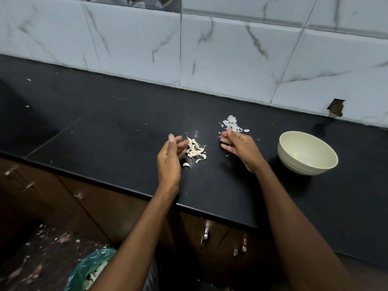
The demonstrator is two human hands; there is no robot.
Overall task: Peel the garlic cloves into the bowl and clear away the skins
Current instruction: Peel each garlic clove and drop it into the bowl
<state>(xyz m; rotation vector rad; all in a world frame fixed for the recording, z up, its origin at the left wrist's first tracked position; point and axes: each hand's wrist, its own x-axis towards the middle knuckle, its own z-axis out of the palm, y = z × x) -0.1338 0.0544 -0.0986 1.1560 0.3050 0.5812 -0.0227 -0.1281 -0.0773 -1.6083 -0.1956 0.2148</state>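
Head view of a black kitchen surface (105, 114) backed by marbled wall tiles (231, 55). A loose heap of garlic cloves (195, 151) lies near the middle of the surface, most still wearing papery skin with thin tails, and one clove sits slightly apart toward the front edge. The left hand (170, 158) is just beside this heap, its fingers (182, 143) relaxed and slightly bent toward the cloves, grasping nothing that can be seen. The right hand (239, 147) is held between the heap and the cream bowl (294, 164), its fingers loosely curled; whether they pinch a clove or a scrap of skin cannot be told. Just beyond its fingertips lies a small pile of white skins (233, 123), with stray flakes scattered around it. The bowl stands well to the right, and only a small pale piece — probably peeled garlic — shows on its inner wall. Judged from this layout, the task is at an early stage: very little garlic has reached the bowl, most of the heap remains to be peeled, and the skins have not yet been cleared away. A green-lined bin (92, 267) on the floor below the surface edge — a likely destination for the skins — already holds some waste.
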